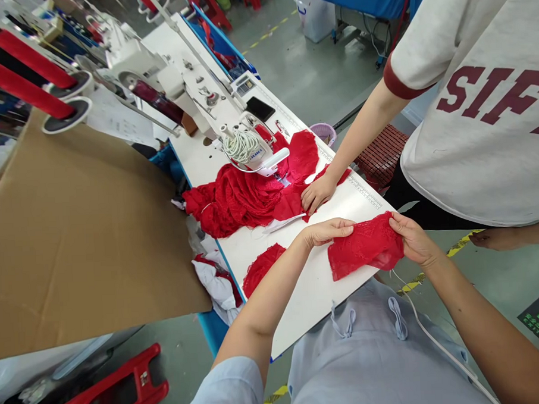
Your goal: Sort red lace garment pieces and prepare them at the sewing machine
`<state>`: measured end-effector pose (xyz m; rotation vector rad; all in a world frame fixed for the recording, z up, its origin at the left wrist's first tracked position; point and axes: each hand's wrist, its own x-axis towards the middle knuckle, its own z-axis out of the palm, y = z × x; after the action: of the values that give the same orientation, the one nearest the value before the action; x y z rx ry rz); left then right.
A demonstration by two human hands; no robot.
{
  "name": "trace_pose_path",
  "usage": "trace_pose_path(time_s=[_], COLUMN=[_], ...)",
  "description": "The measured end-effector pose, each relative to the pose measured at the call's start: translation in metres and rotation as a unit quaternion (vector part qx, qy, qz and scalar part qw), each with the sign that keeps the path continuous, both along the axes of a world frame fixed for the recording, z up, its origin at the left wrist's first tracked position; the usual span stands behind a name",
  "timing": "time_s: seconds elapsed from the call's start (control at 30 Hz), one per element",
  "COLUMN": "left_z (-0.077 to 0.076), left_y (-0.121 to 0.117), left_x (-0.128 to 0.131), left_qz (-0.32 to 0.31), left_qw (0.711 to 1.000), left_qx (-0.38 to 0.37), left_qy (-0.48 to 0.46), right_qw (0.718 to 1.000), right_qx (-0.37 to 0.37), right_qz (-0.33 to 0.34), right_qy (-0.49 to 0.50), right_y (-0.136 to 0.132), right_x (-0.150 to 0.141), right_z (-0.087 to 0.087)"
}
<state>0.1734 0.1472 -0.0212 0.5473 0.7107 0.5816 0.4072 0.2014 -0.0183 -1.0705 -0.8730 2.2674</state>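
Observation:
Between my two hands a piece of red lace fabric (365, 245) is spread above the near end of the white sewing table (300, 302). My left hand (328, 230) pinches its upper left corner between thumb and fingers. At the right edge, my right hand (411, 237) grips the same piece. A smaller red lace piece (263, 268) lies on the table, partly behind my left forearm. Farther back, a heap of red lace fabric (238, 197) is bunched beside the sewing machine (253, 149).
A co-worker's hand (318, 192) rests on red fabric near the machine. Left of the table stands a large cardboard sheet (87, 234), below red thread cones (31, 63). A red plastic stool (112, 387) is at lower left, and a purple basket (324, 134) sits beyond the table.

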Motion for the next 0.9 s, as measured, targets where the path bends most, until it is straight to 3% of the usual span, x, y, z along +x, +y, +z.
trace_pose_path(time_s=[0.1,0.23,0.4,0.5,0.57,0.67,0.7,0.77,0.83,0.9], left_z=[0.0,-0.009,-0.008,0.009,0.022,0.035,0.039,0.045,0.051,0.057], left_y=[-0.004,-0.017,-0.038,-0.046,-0.05,-0.054,-0.055,-0.056,-0.058,-0.059], left_x=[0.002,0.012,0.037,0.049,0.051,0.048,0.046,0.042,0.037,0.032], left_qz=[-0.037,-0.084,-0.033,0.066,0.189,0.363,0.408,0.479,0.521,0.542], left_qw=[0.999,0.995,0.989,0.987,0.974,0.926,0.907,0.871,0.847,0.834], left_qx=[0.001,-0.05,-0.127,-0.126,-0.106,-0.095,-0.099,-0.107,-0.107,-0.105], left_qy=[0.003,-0.023,-0.069,-0.078,-0.07,-0.034,-0.024,-0.013,-0.012,-0.013], right_qw=[1.0,0.999,0.996,0.998,0.994,0.962,0.961,0.977,0.989,0.991], right_qx=[-0.001,-0.02,-0.041,-0.015,0.048,0.128,0.132,0.124,0.115,0.117], right_qz=[0.012,0.035,0.081,0.061,-0.034,-0.179,-0.182,-0.114,-0.027,0.003], right_qy=[0.0,0.012,0.002,-0.031,-0.091,-0.164,-0.162,-0.128,-0.089,-0.071], right_y=[0.0,-0.001,-0.001,0.0,-0.002,-0.014,-0.02,-0.033,-0.044,-0.052], right_x=[-0.001,-0.007,-0.018,-0.02,-0.018,-0.012,-0.011,-0.012,-0.019,-0.029], right_z=[0.003,0.008,0.015,0.012,0.008,0.006,0.007,0.01,0.016,0.022])
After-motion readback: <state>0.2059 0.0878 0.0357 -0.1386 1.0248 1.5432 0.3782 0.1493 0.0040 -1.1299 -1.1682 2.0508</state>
